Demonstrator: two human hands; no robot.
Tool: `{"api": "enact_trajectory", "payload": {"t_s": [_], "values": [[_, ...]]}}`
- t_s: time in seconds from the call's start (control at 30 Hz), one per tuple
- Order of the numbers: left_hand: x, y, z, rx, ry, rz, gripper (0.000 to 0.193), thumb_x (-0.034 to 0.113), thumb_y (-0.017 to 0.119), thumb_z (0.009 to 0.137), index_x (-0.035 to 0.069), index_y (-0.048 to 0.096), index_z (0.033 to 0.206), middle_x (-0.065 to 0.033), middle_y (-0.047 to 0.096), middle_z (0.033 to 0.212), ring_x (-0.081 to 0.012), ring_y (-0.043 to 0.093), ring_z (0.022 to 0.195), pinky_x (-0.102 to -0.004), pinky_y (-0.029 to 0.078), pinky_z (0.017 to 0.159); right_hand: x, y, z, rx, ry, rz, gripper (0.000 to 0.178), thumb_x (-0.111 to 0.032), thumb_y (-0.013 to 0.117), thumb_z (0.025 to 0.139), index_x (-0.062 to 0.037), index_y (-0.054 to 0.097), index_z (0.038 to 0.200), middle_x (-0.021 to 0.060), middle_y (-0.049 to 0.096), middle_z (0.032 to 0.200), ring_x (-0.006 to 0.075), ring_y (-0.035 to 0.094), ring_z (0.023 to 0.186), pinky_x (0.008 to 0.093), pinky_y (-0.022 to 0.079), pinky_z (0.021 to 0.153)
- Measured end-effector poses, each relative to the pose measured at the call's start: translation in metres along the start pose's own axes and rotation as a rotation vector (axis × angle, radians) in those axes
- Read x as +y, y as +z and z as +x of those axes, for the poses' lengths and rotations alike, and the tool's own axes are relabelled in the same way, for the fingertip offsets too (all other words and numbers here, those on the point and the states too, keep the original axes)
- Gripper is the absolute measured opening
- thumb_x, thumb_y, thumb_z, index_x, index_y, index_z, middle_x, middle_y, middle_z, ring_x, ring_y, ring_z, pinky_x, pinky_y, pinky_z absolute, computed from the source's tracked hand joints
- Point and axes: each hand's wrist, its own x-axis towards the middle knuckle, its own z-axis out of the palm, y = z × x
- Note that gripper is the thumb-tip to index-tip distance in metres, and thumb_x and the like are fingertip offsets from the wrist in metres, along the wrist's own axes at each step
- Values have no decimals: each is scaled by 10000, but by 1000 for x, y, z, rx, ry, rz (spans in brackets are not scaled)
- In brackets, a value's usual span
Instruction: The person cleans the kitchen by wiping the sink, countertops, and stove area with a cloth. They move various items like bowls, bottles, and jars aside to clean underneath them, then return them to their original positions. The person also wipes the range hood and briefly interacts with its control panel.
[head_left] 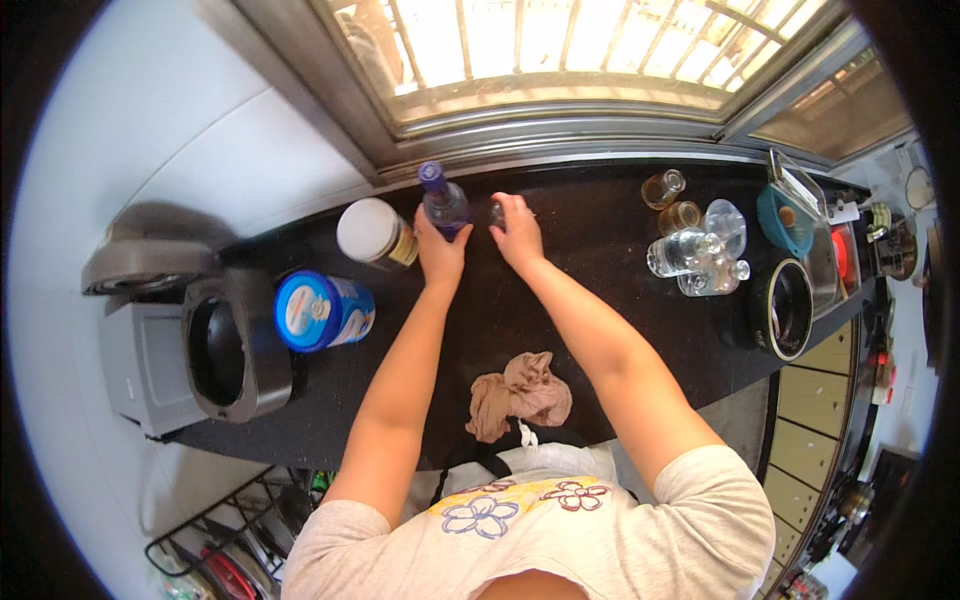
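Note:
Near the window side of the dark countertop, my left hand [440, 250] is wrapped round a bottle [448, 212] with a purple-blue cap and a dark bluish body. The bottle stands beside a wide jar with a white lid [372, 230]. A little to the right, my right hand [518, 236] is closed on a small, dark, glassy object [497, 212]; the fingers hide most of it, so its kind does not show. Closer to me on the counter lies a crumpled brownish-pink cloth [520, 395], apart from both hands.
A blue-lidded can [322, 311] and a dark appliance with a round opening [240, 345] stand at left. On the right are several glass jars and bottles [690, 250], a teal basket [783, 222], a round dark pot [785, 310] and a sink [826, 270]. The window frame [560, 118] borders the back.

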Motion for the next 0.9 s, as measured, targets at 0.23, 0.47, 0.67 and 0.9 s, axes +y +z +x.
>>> {"api": "enact_trajectory", "payload": {"t_s": [0.23,0.47,0.67,0.9], "values": [[-37,21,20,-43,-58,-215,962,199,880,747,-48,283,1460,-244,506,1345,-383,531,1218,-447,420,1049,0,-5,16,-64,42,-43,897,-136,834,713,-203,381,1483,174,493,1318,410,564,1141,463,489,968],[44,13,-78,-196,-307,-320,863,115,814,809,45,282,1486,-178,360,1346,-283,532,1151,-383,520,897,37,-146,-109,446,62,166,555,-71,748,768,-24,511,1267,152,524,1197,283,548,1094,380,469,945],[161,106,-111,-607,28,-347,1031,175,924,648,55,322,1476,-147,346,1450,-315,479,1251,-421,477,998,140,-265,-176,827,524,-175,836,-77,818,690,-18,379,1399,171,429,1343,323,460,1202,422,453,948],[210,235,-129,-636,318,-428,1162,229,960,555,44,320,1506,-203,438,1471,-371,417,1370,-444,368,1132,220,-274,-170,604,517,345,1029,-44,891,689,9,254,1495,177,422,1442,291,507,1290,453,454,1087]]}}
